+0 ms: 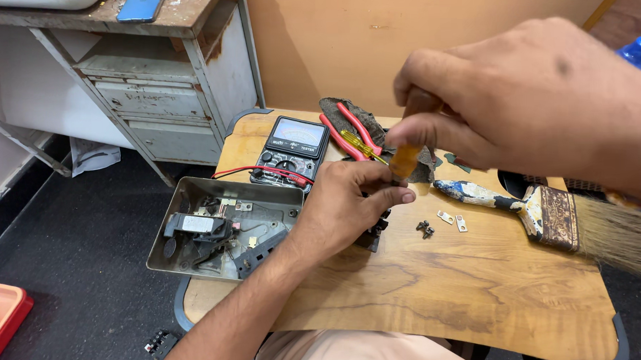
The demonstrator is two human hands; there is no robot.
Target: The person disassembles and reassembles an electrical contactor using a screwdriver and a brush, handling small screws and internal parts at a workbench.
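1. Right hand (531,102): closed around the amber translucent plastic handle of a screwdriver (407,158). Thumb and fingers wrap the handle; the tool points down toward the left hand. Shaft and tip are hidden.
2. Left hand (349,200): fingers curled over a small black plastic part (376,235), pressing it to the tabletop. Only the part's lower right corner shows under the fingers.
3. Work surface: wood-grain laminate table with rounded corners (445,296). The black part sits near its middle.
4. Just left of the left wrist: open grey sheet-metal housing (223,226), overhanging the table's left edge, with black switch components and small brass tabs inside.
5. Behind the housing: black analogue multimeter with a pale dial face (292,149); a red test lead (263,170) runs across its lower part.
6. Behind the hands: red-handled pliers (347,133) and a second, yellow-handled screwdriver (358,144), lying on a dark cloth (332,108).
7. Right of the black part: dark loose screws (425,229) and two small metal plates (452,220), near one another.
8. Far right: wide paint-stained brush with tan bristles (549,218), lying flat.
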